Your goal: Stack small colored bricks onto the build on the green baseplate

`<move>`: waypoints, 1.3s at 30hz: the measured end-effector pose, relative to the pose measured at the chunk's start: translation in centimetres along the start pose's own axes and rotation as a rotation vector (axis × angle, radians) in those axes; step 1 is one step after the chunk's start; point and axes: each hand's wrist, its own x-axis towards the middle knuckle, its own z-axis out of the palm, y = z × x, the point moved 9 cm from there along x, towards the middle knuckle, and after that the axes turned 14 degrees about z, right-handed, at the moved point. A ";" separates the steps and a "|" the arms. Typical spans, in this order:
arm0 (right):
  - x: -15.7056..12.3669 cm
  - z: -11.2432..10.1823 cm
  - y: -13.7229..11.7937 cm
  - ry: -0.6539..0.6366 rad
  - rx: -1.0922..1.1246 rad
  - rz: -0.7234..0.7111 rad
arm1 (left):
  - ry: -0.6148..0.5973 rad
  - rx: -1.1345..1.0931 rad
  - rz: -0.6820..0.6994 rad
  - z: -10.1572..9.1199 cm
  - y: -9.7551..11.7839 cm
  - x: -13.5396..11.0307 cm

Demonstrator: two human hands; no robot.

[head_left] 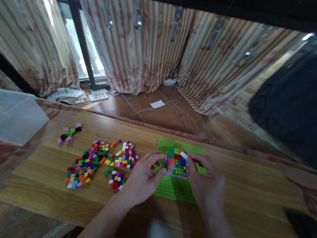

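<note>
A small block of multicoloured toy bricks [176, 167] stands on a green studded baseplate [174, 191]. At its left side is my left hand [144, 176], thumb and forefinger curved and apart, with the fingertips at the edge of the bricks. I cannot tell how firmly they touch. My right hand [207, 178] pinches a white brick [183, 155] above the back right part of the block. The fingers of my right hand hide some of the block's right side.
Loose bricks [92, 163] lie in piles on the wooden table [37, 174] to the left. A small green, black and pink brick cluster [70, 133] sits farther left. A clear plastic bin [12, 117] stands at the left edge, and a dark flat object [307, 235] lies at right.
</note>
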 end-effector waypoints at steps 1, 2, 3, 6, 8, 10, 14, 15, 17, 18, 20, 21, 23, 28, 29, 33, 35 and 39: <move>-0.1 0.0 -0.3 0.002 -0.035 -0.017 | -0.002 0.006 0.002 0.0 0.1 0.0; -0.3 0.0 -0.5 0.000 -0.072 -0.034 | -0.004 0.014 0.006 0.0 0.1 0.0; -0.4 0.1 -0.8 -0.006 -0.107 -0.048 | -0.008 0.024 0.014 0.0 0.2 0.0; -0.7 0.5 -1.0 -0.042 -0.168 -0.061 | -0.020 0.078 0.056 0.3 0.6 0.0; -0.7 0.6 -0.6 -0.078 -0.148 -0.029 | -0.038 0.138 0.080 0.6 0.9 -0.1; -0.5 0.3 0.0 -0.085 -0.099 0.030 | -0.066 0.200 0.102 1.1 1.2 -0.2; 0.1 -0.9 1.3 -0.030 -0.039 0.130 | -0.104 0.297 0.154 2.0 1.9 0.0; 0.2 -1.0 1.5 -0.030 -0.037 0.134 | -0.108 0.317 0.162 2.3 2.0 0.1; 0.3 -0.8 1.5 -0.048 -0.039 0.109 | -0.113 0.341 0.169 2.7 2.0 0.2; 0.2 -0.6 1.4 -0.062 -0.047 0.084 | -0.117 0.346 0.170 2.8 2.0 0.2; 0.1 0.0 0.9 -0.086 -0.078 0.022 | -0.122 0.347 0.169 3.1 1.8 0.3; -0.1 0.2 0.7 -0.095 -0.100 -0.009 | -0.124 0.346 0.168 3.2 1.8 0.4; -0.3 0.8 0.3 -0.111 -0.155 -0.058 | -0.129 0.344 0.166 3.3 1.7 0.4; -0.5 1.5 -0.1 -0.104 -0.235 -0.078 | -0.125 0.342 0.172 3.2 1.8 0.4; -0.5 1.6 -0.2 -0.095 -0.235 -0.077 | -0.125 0.340 0.175 3.2 1.8 0.4; -0.5 1.4 -0.6 -0.055 -0.235 -0.087 | -0.090 0.326 0.161 3.0 1.8 0.2; -0.6 1.2 -0.7 -0.041 -0.250 -0.090 | -0.069 0.326 0.151 2.9 1.8 0.2; -0.7 1.3 -0.9 -0.057 -0.279 -0.099 | -0.055 0.321 0.151 2.9 2.0 0.3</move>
